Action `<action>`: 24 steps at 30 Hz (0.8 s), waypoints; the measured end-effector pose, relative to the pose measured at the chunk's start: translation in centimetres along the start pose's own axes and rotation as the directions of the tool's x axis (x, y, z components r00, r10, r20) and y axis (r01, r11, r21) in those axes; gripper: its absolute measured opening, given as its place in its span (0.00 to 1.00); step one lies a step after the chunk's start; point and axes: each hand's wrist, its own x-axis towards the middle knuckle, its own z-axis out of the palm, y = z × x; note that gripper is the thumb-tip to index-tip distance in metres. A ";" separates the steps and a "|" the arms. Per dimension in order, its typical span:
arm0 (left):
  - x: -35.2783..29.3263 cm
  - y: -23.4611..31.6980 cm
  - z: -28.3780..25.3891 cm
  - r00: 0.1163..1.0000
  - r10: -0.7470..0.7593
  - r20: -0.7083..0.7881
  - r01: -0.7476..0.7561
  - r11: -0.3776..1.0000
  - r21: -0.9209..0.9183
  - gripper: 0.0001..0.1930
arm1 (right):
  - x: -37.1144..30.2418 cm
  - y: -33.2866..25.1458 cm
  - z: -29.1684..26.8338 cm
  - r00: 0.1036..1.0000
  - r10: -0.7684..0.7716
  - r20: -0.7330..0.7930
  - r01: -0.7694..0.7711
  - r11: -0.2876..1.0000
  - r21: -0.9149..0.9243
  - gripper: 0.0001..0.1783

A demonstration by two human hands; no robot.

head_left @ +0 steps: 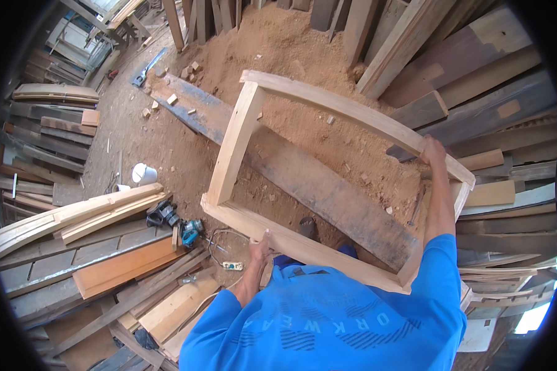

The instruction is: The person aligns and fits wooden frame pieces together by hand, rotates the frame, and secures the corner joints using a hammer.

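Observation:
A rectangular wooden frame [234, 148] of pale, thick timber is held up in front of my body, tilted, with its far rail toward the upper right. My left hand [261, 248] is closed round the near rail, left of its middle, with the thumb on top. At the far rail's right end, my right hand [433, 150] grips the wood, its arm stretched forward. Through the frame's opening show a long weathered plank [322, 185], the sawdust and part of my feet. The undersides of both grips are hidden.
Sawdust [278, 49] covers the ground ahead. On the left, a power tool [192, 232] and a power strip [232, 266] with a cable lie beside stacked boards [124, 269]. A white bucket [144, 174] stands farther off. Planks [476, 68] lean along the right side.

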 end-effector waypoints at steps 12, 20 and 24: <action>-0.4 -0.9 -2.2 0.944 0.054 0.325 0.023 0.973 -0.228 0.33 | 3.3 2.5 9.8 0.995 -0.092 -0.043 0.091 0.996 -0.018 0.34; -2.6 0.0 -0.5 0.952 0.095 0.289 -0.021 0.968 -0.251 0.31 | -5.0 4.2 13.9 0.987 -0.020 0.160 -0.041 0.931 0.363 0.35; 0.0 -0.8 -3.8 0.945 0.080 0.317 0.012 0.960 -0.280 0.30 | -17.5 4.6 14.8 0.991 0.131 0.004 -0.129 0.974 0.185 0.34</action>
